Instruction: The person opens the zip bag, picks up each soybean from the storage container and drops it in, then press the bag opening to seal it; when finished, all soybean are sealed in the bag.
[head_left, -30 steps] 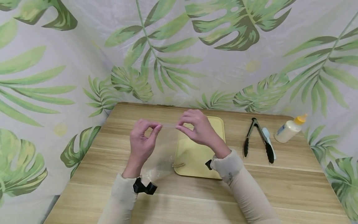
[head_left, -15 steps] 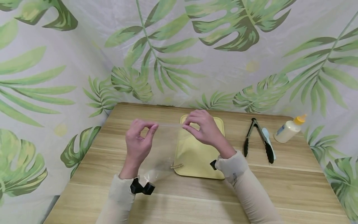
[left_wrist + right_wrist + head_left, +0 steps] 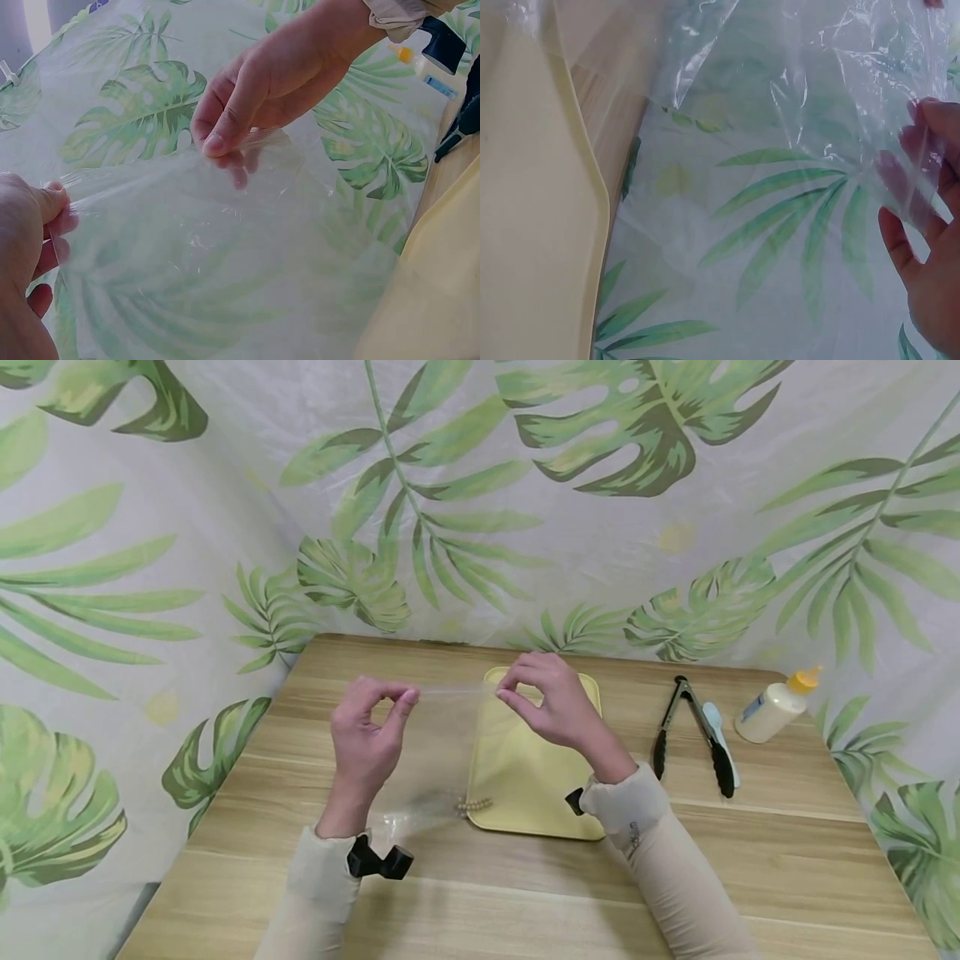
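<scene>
A clear plastic bag [image 3: 442, 747] hangs spread between both hands over the table. My left hand [image 3: 365, 735] pinches one end of its top edge between thumb and forefinger. The other end is pinched by my right hand [image 3: 551, 706], which is above the far part of the yellow tray [image 3: 540, 793]. In the left wrist view the film [image 3: 195, 240] is stretched taut along the top and see-through. Creases and glints cross the film [image 3: 802, 82] in the right wrist view. A short row of tan beads [image 3: 474, 805] shows at the bag's lower right, overlapping the tray's near left corner.
To the right of the tray lie black-and-metal tongs [image 3: 723, 770], spread apart, with a light blue utensil [image 3: 713, 718] partly under them. A cream bottle [image 3: 772, 713] with an orange cap stands farther right. A leaf-print cloth [image 3: 480, 527] hangs behind the wooden table [image 3: 795, 877].
My hands have moved apart, the left one leftward and the right one rightward, widening the bag's top edge. The beads have shifted slightly left.
</scene>
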